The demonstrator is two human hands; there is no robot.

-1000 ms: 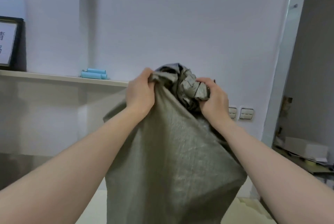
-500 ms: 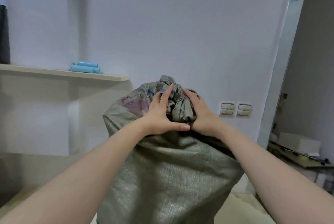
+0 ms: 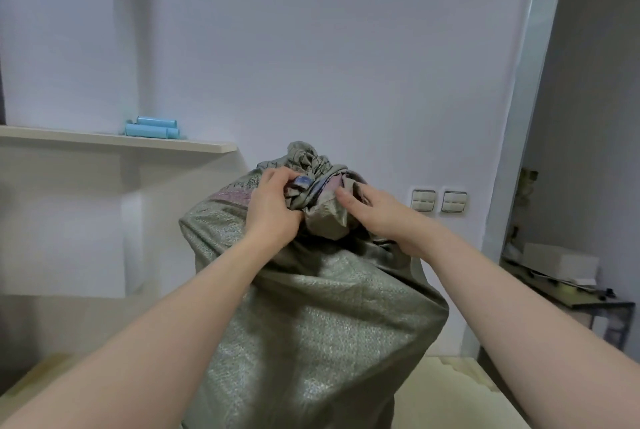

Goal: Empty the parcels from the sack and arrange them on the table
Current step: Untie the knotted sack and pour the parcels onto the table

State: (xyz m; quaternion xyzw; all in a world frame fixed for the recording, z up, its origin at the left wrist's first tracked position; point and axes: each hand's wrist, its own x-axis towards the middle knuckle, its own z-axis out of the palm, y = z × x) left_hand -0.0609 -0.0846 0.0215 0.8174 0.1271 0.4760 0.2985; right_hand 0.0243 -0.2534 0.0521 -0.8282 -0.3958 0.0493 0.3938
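Change since 0.5 s ago: left hand (image 3: 273, 208) was flat with fingers spread against the twisted neck; its fingers are now curled round the twist, gripping it. Right hand (image 3: 379, 212) has slid to the right side of the twist, thumb laid on a fold. Its fingers are hidden behind the fabric, so it probably pinches that fold, though that is not certain.

Twisted neck (image 3: 310, 165) sits between the two hands and just beyond them, and both hands touch it. The left is slightly nearer to the core of the twist.

Woven grey-green sack (image 3: 311, 324) stands upright near centre. Its long axis is vertical and the closed mouth points up. The body is full and bulging. No parcels are visible; presumably all are still inside. Its base is out of view, with the pale tabletop (image 3: 446, 380) showing beside it at lower right.

Judgement: the step in hand is undoing the neck, with emptying not begun.

Far left: shelf (image 3: 114, 141) with blue tubes (image 3: 152, 129). Far right: wall switches (image 3: 438, 201).
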